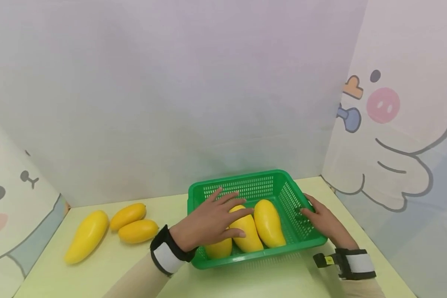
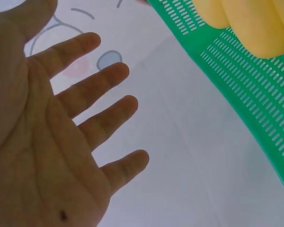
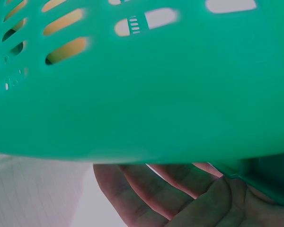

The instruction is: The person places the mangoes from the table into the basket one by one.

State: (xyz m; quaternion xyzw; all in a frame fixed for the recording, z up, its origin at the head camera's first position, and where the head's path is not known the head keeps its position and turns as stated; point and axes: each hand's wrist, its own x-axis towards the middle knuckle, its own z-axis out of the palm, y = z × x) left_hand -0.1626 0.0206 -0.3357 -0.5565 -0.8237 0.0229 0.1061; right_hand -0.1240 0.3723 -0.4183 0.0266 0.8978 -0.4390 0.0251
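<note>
A green plastic basket (image 1: 260,253) with slotted walls stands on the table near the back wall. Inside it lie three yellow mangoes: one on the right (image 1: 270,225), a middle mango (image 1: 250,236) and a left mango (image 1: 219,249) partly hidden. Over the left part of the basket my left hand (image 1: 212,219) hovers with fingers spread; the left wrist view shows its bare palm. My right hand (image 1: 324,221) grips the basket's right rim, thumb on the inner side. In the right wrist view, its fingers (image 3: 151,191) curl beneath the green edge.
To the left on the pale yellow-green table (image 1: 179,281) lie a large mango (image 1: 87,236) and two smaller yellow mangoes, one behind (image 1: 128,216) and one in front (image 1: 138,231). Cloth walls (image 1: 134,103) with cartoon animals stand behind and at both sides.
</note>
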